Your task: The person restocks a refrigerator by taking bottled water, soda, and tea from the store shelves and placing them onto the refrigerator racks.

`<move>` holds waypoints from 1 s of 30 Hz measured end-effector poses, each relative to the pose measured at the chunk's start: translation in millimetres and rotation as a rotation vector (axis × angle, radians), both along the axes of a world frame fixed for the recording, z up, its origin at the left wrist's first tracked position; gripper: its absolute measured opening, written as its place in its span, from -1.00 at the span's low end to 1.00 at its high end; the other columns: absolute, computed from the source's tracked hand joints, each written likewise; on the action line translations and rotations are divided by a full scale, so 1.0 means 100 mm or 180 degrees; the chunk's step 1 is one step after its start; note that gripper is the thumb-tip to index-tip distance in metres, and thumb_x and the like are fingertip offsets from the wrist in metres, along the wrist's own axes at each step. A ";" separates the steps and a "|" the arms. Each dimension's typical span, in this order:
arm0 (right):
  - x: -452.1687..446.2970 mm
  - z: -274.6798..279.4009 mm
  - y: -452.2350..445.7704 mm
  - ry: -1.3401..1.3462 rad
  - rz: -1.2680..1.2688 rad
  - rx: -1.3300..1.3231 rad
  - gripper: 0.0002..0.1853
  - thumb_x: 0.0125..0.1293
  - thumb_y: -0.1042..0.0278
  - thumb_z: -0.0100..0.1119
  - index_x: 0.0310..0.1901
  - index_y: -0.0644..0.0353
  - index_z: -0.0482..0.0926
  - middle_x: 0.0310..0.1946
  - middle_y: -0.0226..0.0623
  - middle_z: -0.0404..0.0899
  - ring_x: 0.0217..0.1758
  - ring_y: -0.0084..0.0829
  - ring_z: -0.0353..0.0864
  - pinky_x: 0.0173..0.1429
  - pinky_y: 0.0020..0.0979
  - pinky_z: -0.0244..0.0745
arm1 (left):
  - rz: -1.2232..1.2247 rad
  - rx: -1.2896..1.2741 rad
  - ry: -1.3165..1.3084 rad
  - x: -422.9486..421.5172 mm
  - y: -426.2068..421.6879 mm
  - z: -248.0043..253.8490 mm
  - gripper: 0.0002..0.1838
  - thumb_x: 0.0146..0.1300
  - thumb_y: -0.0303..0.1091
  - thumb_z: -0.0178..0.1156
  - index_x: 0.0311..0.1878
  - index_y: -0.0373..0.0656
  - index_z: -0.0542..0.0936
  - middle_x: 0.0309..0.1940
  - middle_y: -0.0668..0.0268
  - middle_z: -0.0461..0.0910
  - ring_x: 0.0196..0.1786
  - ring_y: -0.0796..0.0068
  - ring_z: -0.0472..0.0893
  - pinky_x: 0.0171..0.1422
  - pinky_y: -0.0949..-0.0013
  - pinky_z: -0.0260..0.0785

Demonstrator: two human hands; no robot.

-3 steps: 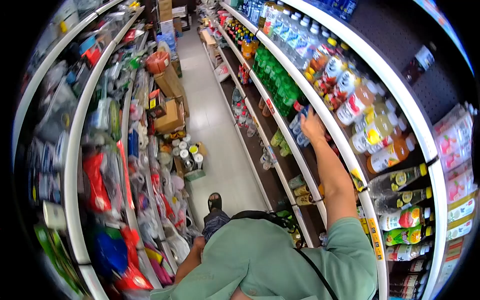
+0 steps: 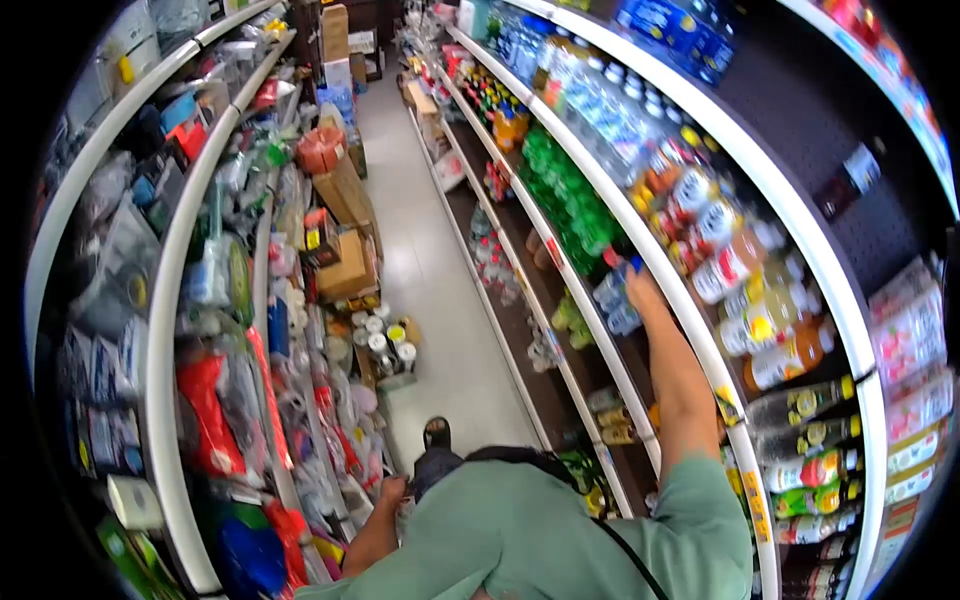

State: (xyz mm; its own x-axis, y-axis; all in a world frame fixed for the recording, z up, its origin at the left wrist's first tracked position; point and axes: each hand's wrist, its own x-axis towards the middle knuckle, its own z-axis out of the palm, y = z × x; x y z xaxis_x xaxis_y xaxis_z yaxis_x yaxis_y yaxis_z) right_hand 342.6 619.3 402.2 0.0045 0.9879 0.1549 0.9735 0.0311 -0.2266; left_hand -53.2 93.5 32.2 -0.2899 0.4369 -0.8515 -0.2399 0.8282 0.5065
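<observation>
The person's right hand (image 2: 643, 287) reaches into the shelving on the right, at the clear plastic bottles with blue labels (image 2: 615, 305), which stand just to the near side of a row of green plastic bottles (image 2: 565, 190). Its fingertips are blurred, so whether they are spread or pinching a bottle, I cannot tell. The bare forearm passes between the curved white upper shelf rail (image 2: 668, 262) and the white lower shelf rail (image 2: 598, 325); keeping it low would probably spare the upper one a knock. With neighbours packed this close, a grip round one bottle's body, wrist level, seems safer than a tug at its cap. The left hand (image 2: 393, 491) hangs low at near left, beside the clear plastic-wrapped goods (image 2: 350, 490); its fingers look curled, but I cannot tell whether they hold anything.
</observation>
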 end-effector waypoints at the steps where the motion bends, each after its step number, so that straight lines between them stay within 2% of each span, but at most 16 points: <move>1: -0.10 0.00 0.26 -0.0009 -0.0128 0.0087 -0.19 0.35 -0.18 -0.18 0.41 0.29 -0.04 0.43 0.17 -0.11 0.51 0.08 -0.17 0.54 -0.12 -0.26 | 0.0069 0.0400 -0.0065 -0.56 0.55 -0.21 -0.80 0.19 -0.27 0.09 -0.30 -0.20 0.59 -0.52 0.28 0.57 -0.57 0.39 0.55 -0.52 0.31 0.37; 3: -0.03 -0.10 0.16 -0.0297 -0.0309 -0.0035 -0.17 0.35 -0.22 -0.21 0.42 0.30 -0.05 0.44 0.15 -0.14 0.52 0.04 -0.20 0.54 -0.14 -0.30 | 0.0132 0.0601 -0.0270 -0.87 0.72 -0.46 -0.80 0.20 -0.27 0.10 -0.26 -0.19 0.60 -0.49 0.28 0.58 -0.57 0.44 0.55 -0.52 0.34 0.37; 5: -0.19 0.08 0.11 -0.0352 -0.0358 0.0006 -0.16 0.35 -0.24 -0.23 0.42 0.31 -0.06 0.44 0.14 -0.14 0.52 0.03 -0.21 0.54 -0.15 -0.31 | 0.0351 0.0753 0.0209 -1.17 1.34 -0.09 -0.78 0.22 -0.25 0.12 -0.18 -0.16 0.59 -0.42 0.29 0.60 -0.52 0.48 0.57 -0.49 0.39 0.38; 10: -0.11 0.08 0.13 -0.0596 -0.0371 -0.0384 -0.14 0.34 -0.28 -0.24 0.41 0.31 -0.05 0.43 0.15 -0.11 0.52 0.04 -0.18 0.54 -0.15 -0.29 | 0.0069 0.0599 -0.0002 -1.14 1.93 0.44 -0.73 0.26 -0.21 0.13 -0.08 -0.17 0.56 -0.32 0.29 0.61 -0.43 0.45 0.59 -0.42 0.39 0.41; 14: -0.33 0.29 -0.18 -0.0965 -0.0351 -0.0105 -0.15 0.29 -0.22 -0.04 0.36 0.37 0.07 0.33 0.25 0.12 0.39 0.11 0.13 0.45 -0.07 -0.01 | -0.0479 0.0354 -0.0020 -1.08 2.03 0.31 -0.69 0.26 -0.18 0.14 -0.05 -0.20 0.54 -0.28 0.27 0.62 -0.42 0.44 0.59 -0.40 0.39 0.42; 16: -0.25 0.01 -0.25 -0.1439 -0.0030 0.0665 -0.29 0.23 -0.21 0.08 0.08 0.38 0.33 -0.09 0.23 0.50 0.04 0.10 0.49 0.05 -0.04 0.42 | -0.0676 0.0013 -0.0350 -0.92 2.12 0.31 -0.67 0.25 -0.18 0.16 -0.02 -0.18 0.52 -0.27 0.27 0.61 -0.44 0.43 0.58 -0.41 0.39 0.41; 18: -0.45 0.23 -0.47 -0.0867 0.0180 0.0321 -0.42 0.17 -0.15 0.19 -0.12 0.31 0.39 -0.34 0.04 0.53 -0.20 -0.01 0.56 -0.21 -0.14 0.49 | -0.1298 0.0245 -0.0149 -0.85 2.34 0.75 -0.70 0.23 -0.21 0.16 -0.09 -0.23 0.53 -0.34 0.25 0.59 -0.46 0.46 0.57 -0.46 0.40 0.40; 19: -0.51 0.24 -0.54 -0.1041 0.0381 0.0625 -0.46 0.14 -0.13 0.23 -0.18 0.27 0.41 -0.38 -0.02 0.51 -0.24 -0.08 0.54 -0.24 -0.19 0.49 | -0.1950 0.0476 0.0016 -0.82 2.41 0.87 -0.72 0.22 -0.22 0.16 -0.16 -0.25 0.56 -0.41 0.25 0.58 -0.48 0.48 0.56 -0.49 0.41 0.38; 20: -0.54 0.23 -0.62 -0.1238 0.0577 0.0898 -0.49 0.11 -0.10 0.26 -0.24 0.24 0.42 -0.42 -0.08 0.48 -0.29 -0.14 0.52 -0.28 -0.25 0.49 | -0.0976 0.1037 -0.0621 -0.80 2.44 0.60 -0.76 0.19 -0.23 0.16 -0.24 -0.23 0.58 -0.50 0.29 0.57 -0.52 0.50 0.54 -0.51 0.43 0.36; 22: -0.79 0.63 -0.86 -0.1094 0.0826 0.0922 -0.52 0.10 -0.09 0.27 -0.28 0.23 0.43 -0.43 -0.15 0.47 -0.33 -0.18 0.47 -0.30 -0.28 0.48 | -0.1286 0.1063 -0.0067 -0.59 3.06 1.36 -0.80 0.22 -0.26 0.14 -0.28 -0.20 0.59 -0.53 0.35 0.56 -0.52 0.56 0.51 -0.52 0.46 0.30; 23: -0.90 0.84 -1.02 -0.1039 0.1016 0.0876 -0.51 0.09 -0.10 0.27 -0.30 0.23 0.45 -0.43 -0.15 0.47 -0.32 -0.19 0.48 -0.31 -0.29 0.49 | -0.1809 0.1571 0.0207 -0.57 3.29 1.35 -0.80 0.24 -0.26 0.14 -0.29 -0.21 0.58 -0.54 0.38 0.55 -0.52 0.57 0.49 -0.50 0.48 0.29; 24: -1.01 1.06 -1.17 -0.0987 0.1214 0.0854 -0.51 0.08 -0.11 0.27 -0.31 0.24 0.46 -0.43 -0.15 0.48 -0.30 -0.21 0.49 -0.33 -0.29 0.50 | -0.1879 0.1903 -0.0224 -0.52 3.59 1.38 -0.74 0.25 -0.19 0.16 -0.23 -0.22 0.58 -0.51 0.38 0.54 -0.48 0.57 0.48 -0.41 0.48 0.31; 25: -1.12 1.25 -1.30 -0.0705 0.1354 0.0805 -0.49 0.09 -0.12 0.27 -0.26 0.24 0.45 -0.42 -0.15 0.46 -0.30 -0.19 0.48 -0.31 -0.27 0.49 | -0.2004 0.1886 -0.0260 -0.35 3.84 2.06 -0.57 0.27 -0.06 0.16 -0.01 -0.24 0.55 -0.24 0.27 0.61 -0.21 0.51 0.56 -0.17 0.47 0.37; 27: -1.34 1.54 -1.57 -0.0124 0.1500 0.0402 -0.47 0.13 -0.12 0.25 -0.20 0.25 0.43 -0.39 -0.13 0.45 -0.29 -0.13 0.49 -0.26 -0.22 0.47 | -0.2697 0.2252 -0.1160 -0.08 4.14 2.96 -0.26 0.21 0.17 0.15 0.26 -0.24 0.36 0.16 0.18 0.46 0.15 0.43 0.47 0.16 0.35 0.33; 28: -1.43 1.63 -1.64 0.0162 0.1506 0.0106 -0.47 0.15 -0.13 0.23 -0.18 0.26 0.43 -0.37 -0.11 0.46 -0.27 -0.09 0.50 -0.23 -0.19 0.47 | -0.2815 0.2225 -0.1201 0.03 4.24 3.34 -0.26 0.21 0.17 0.15 0.26 -0.24 0.36 0.16 0.18 0.46 0.15 0.43 0.47 0.16 0.35 0.33; 30: -1.52 1.56 -1.73 0.0822 0.1879 -0.0032 -0.49 0.19 -0.10 0.19 -0.16 0.27 0.43 -0.35 -0.08 0.47 -0.26 -0.03 0.52 -0.19 -0.13 0.46 | -0.3357 0.2219 -0.3703 0.22 4.25 3.75 0.05 -0.01 0.36 0.23 0.39 -0.20 0.16 0.37 0.11 0.20 0.33 0.36 0.33 0.36 0.19 0.20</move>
State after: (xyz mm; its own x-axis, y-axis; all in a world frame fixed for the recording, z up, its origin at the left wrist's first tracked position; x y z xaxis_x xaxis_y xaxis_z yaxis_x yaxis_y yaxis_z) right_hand 190.3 445.9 558.6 -0.5044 0.8370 0.2122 0.7073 0.5415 -0.4544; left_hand -31.3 518.7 407.3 0.9291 0.3688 0.0293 -0.2521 0.5733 0.7796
